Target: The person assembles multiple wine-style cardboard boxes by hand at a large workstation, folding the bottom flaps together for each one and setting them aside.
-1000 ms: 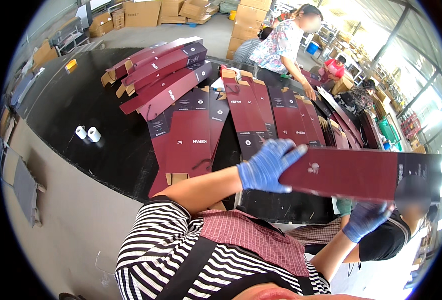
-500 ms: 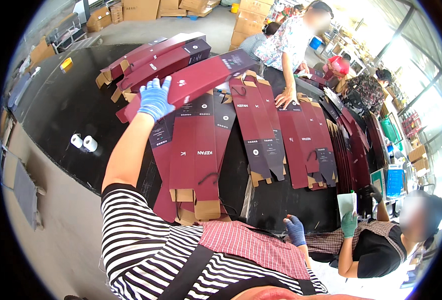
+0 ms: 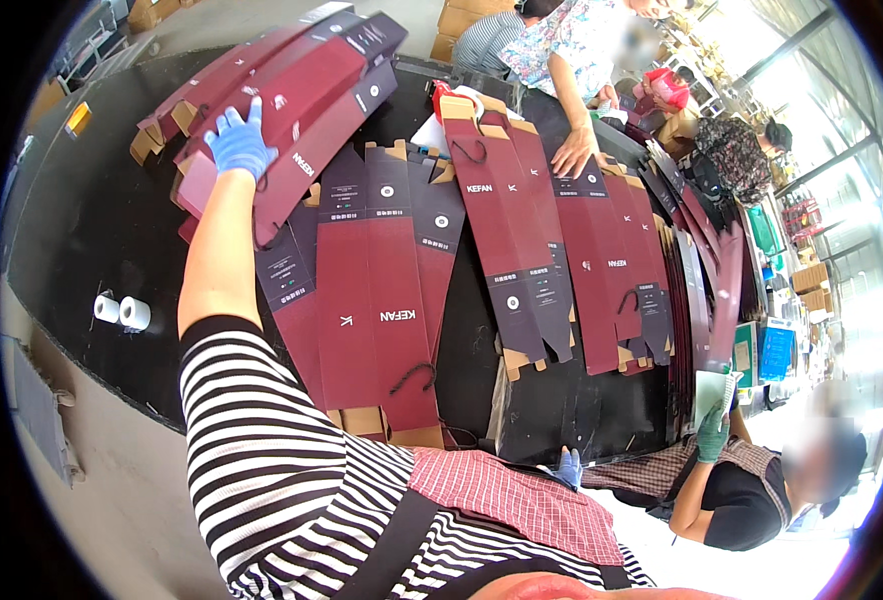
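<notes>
My left hand [image 3: 240, 142], in a blue glove, rests with spread fingers on a long maroon carton [image 3: 287, 85] at the far left. This folded carton lies slanted among other maroon cartons with dark ends. My right hand [image 3: 568, 466], also gloved in blue, is low at the table's near edge. Only part of it shows; its fingers seem stretched up, holding nothing visible. Between my arms lies a stack of flat maroon cartons [image 3: 372, 290] with black cord loops and brown inner flaps. To its right is another flat pile [image 3: 510, 225].
Two white rolls [image 3: 134, 314] stand on the black table [image 3: 72, 240] at left, with a yellow object [image 3: 79, 119] farther back. Across the table a co-worker's hand [image 3: 574, 152] touches another carton pile [image 3: 607, 270]. At right, a person's green-gloved hand [image 3: 712, 436] holds something pale.
My left hand has moved left and away, lowering the tilted carton onto the pile at the far left. My right hand has dropped closer to my apron. The view has shifted slightly.
</notes>
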`<state>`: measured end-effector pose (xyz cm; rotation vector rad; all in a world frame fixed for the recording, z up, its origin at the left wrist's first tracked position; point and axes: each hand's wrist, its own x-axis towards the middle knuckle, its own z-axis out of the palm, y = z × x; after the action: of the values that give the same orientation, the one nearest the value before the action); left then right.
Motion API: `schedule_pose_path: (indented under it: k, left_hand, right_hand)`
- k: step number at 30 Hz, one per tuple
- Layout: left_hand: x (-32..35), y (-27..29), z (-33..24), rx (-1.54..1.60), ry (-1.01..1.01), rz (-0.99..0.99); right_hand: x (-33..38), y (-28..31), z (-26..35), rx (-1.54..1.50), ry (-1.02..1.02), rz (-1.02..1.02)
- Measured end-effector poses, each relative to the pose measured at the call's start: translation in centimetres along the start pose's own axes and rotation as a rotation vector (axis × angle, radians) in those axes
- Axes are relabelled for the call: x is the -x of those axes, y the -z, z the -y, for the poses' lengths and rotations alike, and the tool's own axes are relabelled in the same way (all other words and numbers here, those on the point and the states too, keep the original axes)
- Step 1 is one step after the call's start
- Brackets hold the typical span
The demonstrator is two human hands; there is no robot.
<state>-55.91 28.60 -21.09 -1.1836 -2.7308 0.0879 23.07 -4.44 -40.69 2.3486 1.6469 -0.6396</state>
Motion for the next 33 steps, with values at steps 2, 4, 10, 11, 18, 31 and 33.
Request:
schedule_pose_path:
  k: [2,4,10,11,18,31,33]
  left_hand:
    - [-2.0,-0.9,-0.3,-0.14,0.019,-0.125]
    - [-4.3,-3.1,0.6,-0.125,0.052,-0.086]
    - [-3.2,-5.3,1.2,-0.073,-0.018,-0.109]
    - [-1.6,-5.5,1.5,-0.023,-0.062,-0.173]
    - [15.9,-12.8,2.6,0.73,-0.144,-0.024]
    - [28.5,-18.8,1.9,1.533,0.869,0.595]
    - [29.7,-17.5,1.2,1.626,0.679,0.66]
  right_hand:
    - [-0.3,0.1,-0.2,0.01,-0.028,0.022]
    - [-0.8,0.5,0.2,0.025,-0.036,0.052]
    - [-1.0,0.5,0.9,-0.101,-0.177,0.069]
    - [-0.9,0.2,1.0,-0.142,-0.205,0.066]
    - [-1.9,-0.8,0.4,-0.02,-0.151,0.091]
    - [-0.6,2.7,1.5,0.097,0.029,0.068]
    - [-0.7,3.2,1.8,0.102,0.056,0.062]
